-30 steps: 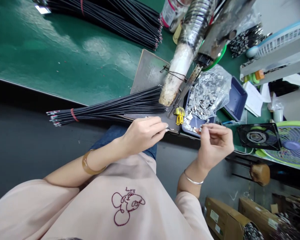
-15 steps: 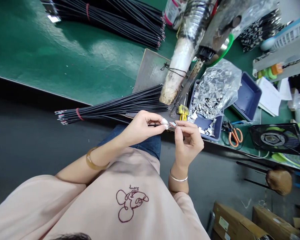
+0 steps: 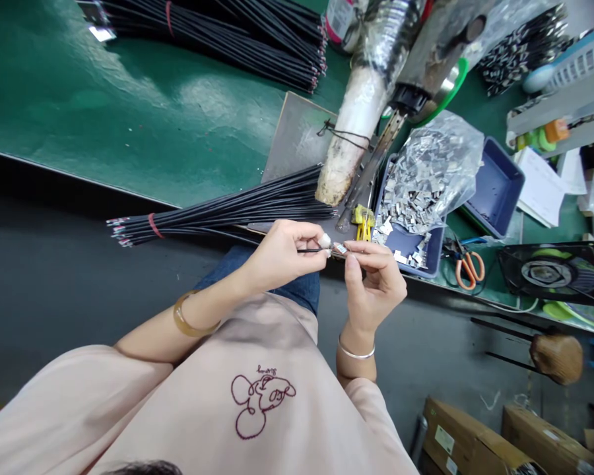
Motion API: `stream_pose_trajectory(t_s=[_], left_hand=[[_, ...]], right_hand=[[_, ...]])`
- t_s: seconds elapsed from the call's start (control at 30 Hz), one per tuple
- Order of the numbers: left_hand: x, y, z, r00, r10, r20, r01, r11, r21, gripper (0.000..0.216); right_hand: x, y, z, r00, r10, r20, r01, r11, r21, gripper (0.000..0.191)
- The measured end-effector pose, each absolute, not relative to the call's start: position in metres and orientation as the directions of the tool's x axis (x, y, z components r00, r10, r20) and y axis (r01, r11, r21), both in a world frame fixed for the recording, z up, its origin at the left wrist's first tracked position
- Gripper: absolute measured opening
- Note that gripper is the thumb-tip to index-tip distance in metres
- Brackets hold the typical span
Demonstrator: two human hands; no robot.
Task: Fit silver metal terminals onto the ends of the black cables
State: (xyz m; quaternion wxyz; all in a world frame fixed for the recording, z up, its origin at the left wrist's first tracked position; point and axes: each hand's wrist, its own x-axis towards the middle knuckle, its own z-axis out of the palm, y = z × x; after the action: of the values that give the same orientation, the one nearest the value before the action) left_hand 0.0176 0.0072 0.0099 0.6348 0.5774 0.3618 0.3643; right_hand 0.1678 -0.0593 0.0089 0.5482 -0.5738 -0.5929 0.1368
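Observation:
Between the covered fingertips of my left hand (image 3: pixel 290 247) a black cable (image 3: pixel 307 251) is pinched, its stripped end pointing right. My right hand (image 3: pixel 376 277) pinches a small metal connector (image 3: pixel 340 249) at that cable end; whether the two are joined I cannot tell. Just behind the hands lies a bundle of black cables (image 3: pixel 228 208), tied with a red band at its left. A yellow tool (image 3: pixel 363 221) stands beyond my fingertips. Right of it, a blue tray (image 3: pixel 433 257) holds many loose metal connectors (image 3: pixel 408 211), partly under a clear plastic bag (image 3: pixel 450 158).
A white wrapped tube (image 3: pixel 344 158) and a soldering iron (image 3: pixel 376 161) reach down close above the hands. Orange-handled pliers (image 3: pixel 470 270) and a black fan (image 3: pixel 549 272) lie at the right. More banded black cables (image 3: pixel 237 39) lie at the back. A wooden stool (image 3: pixel 557 358) stands below.
The fingers of my left hand have shifted slightly, showing more of the black cable. My right hand has turned a little and the metal connector sits slightly lower. The view has shifted a little.

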Motion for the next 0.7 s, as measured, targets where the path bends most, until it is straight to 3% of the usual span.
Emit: stream_pose_trajectory(t_s=[0.2,0.4,0.6,0.7], left_hand=[[0.0143,0.0112,0.0100,0.518,0.849,-0.102,-0.122,0.191,0.974,0.010],[0.0127,0.0120,0.0094,0.511,0.853,-0.109,-0.122,0.197,0.973,0.013],[0.0162,0.0109,0.0045,0.502,0.860,-0.096,-0.136,0.188,0.973,0.010],[0.0168,0.0105,0.0030,0.486,0.868,-0.099,-0.138,0.188,0.972,0.006]], right_hand=[[0.1667,-0.0580,0.0063,0.211,0.813,0.543,0.591,0.336,-0.733,0.008],[0.1653,-0.0559,0.0011,0.313,0.712,0.628,0.658,0.315,-0.684,0.014],[0.1627,-0.0568,0.0036,0.102,0.705,0.702,0.761,0.399,-0.511,0.020],[0.1624,-0.0573,0.0006,0.172,0.720,0.672,0.686,0.402,-0.607,0.017]])
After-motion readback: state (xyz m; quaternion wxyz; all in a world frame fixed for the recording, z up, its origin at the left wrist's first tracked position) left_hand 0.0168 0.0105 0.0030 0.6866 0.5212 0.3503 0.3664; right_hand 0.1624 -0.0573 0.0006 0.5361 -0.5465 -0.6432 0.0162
